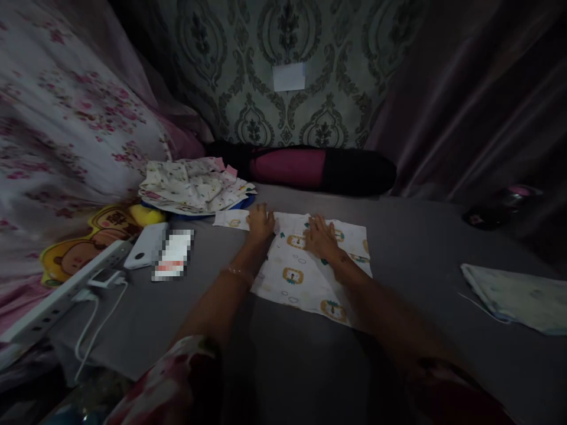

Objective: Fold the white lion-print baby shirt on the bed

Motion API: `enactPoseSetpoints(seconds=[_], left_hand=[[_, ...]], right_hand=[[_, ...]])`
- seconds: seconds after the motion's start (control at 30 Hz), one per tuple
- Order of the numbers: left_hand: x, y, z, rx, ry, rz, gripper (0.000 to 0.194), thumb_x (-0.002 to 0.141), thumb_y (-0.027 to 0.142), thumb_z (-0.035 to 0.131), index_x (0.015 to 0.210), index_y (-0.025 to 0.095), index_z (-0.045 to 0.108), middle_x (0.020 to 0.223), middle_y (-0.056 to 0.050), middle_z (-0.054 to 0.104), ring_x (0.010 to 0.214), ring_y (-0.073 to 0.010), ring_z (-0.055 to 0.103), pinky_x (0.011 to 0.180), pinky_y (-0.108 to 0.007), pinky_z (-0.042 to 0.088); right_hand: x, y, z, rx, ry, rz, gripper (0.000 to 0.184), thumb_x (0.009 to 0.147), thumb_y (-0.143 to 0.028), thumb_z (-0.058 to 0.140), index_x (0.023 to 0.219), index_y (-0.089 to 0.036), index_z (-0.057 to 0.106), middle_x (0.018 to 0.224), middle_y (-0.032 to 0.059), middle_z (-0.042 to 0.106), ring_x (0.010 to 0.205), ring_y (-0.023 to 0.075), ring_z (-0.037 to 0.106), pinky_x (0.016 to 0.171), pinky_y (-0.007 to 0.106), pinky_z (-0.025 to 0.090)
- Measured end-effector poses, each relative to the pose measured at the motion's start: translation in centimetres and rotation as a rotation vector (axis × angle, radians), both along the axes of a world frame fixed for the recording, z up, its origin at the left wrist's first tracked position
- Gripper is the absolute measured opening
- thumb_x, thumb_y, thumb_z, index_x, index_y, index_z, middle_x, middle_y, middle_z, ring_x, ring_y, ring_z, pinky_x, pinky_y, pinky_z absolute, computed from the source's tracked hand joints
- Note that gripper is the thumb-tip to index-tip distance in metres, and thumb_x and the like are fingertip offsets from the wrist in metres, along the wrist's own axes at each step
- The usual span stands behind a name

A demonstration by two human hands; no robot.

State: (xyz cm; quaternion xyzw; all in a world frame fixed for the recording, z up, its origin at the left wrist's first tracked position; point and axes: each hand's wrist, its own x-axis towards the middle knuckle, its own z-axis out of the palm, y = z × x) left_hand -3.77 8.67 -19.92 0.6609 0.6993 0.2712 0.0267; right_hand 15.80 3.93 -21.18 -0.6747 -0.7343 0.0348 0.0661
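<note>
A white printed cloth (pixel 305 277) with small animal motifs lies spread on the grey bed surface (pixel 274 354). My left hand (pixel 260 223) rests on its upper left corner, fingers curled down onto the fabric. My right hand (pixel 321 236) lies flat on the cloth's upper middle with fingers stretched out. A thin bracelet sits on my left wrist.
A pile of small printed clothes (pixel 195 186) lies behind the cloth to the left. A folded pale cloth (pixel 518 298) sits at the right. A power strip (pixel 57 295) with a charger, a white power bank (pixel 146 245), a dark pink bolster (pixel 310 168) and a floral pillow (pixel 66 118) surround the area.
</note>
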Motion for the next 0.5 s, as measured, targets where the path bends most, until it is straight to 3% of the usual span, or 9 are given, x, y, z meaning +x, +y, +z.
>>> enactPoseSetpoints(seconds=[0.17,0.27,0.37,0.5], left_hand=[[-5.7,0.1,0.0,0.001,0.042,0.367,0.04,0.09,0.032,0.048,0.121,0.009,0.057,0.126,-0.023,0.056,0.118,-0.0362,0.051,0.095,-0.046,0.042],[-7.9,0.0,-0.1,-0.032,0.019,0.515,0.044,0.088,0.034,0.05,0.12,0.005,0.056,0.127,-0.026,0.054,0.118,-0.0376,0.052,0.094,-0.047,0.042],[-9.7,0.5,-0.3,-0.1,-0.012,0.568,0.052,0.087,0.038,0.051,0.121,0.0,0.054,0.125,-0.03,0.055,0.117,-0.0385,0.053,0.094,-0.046,0.04],[-12.1,2.0,-0.6,-0.207,-0.015,0.53,0.054,0.082,0.039,0.058,0.118,-0.001,0.056,0.121,-0.031,0.058,0.119,-0.0397,0.053,0.093,-0.046,0.04]], right_hand=[[-4.4,1.3,0.0,-0.081,0.067,0.124,0.062,0.1,-0.038,0.015,0.154,-0.009,0.023,0.163,0.0106,0.015,0.15,0.0224,0.009,0.12,0.047,0.008],[-5.7,2.3,0.1,-0.103,0.084,0.13,0.061,0.101,-0.039,0.013,0.154,-0.011,0.022,0.163,0.0103,0.017,0.15,0.0229,0.01,0.119,0.047,0.009],[-6.2,3.1,0.3,-0.138,0.113,0.096,0.061,0.101,-0.041,0.011,0.154,-0.013,0.022,0.162,0.0108,0.019,0.149,0.0244,0.013,0.119,0.048,0.009],[-6.5,3.6,0.3,-0.167,0.121,0.06,0.062,0.101,-0.044,0.01,0.155,-0.016,0.023,0.162,0.0116,0.02,0.149,0.0254,0.013,0.118,0.049,0.009]])
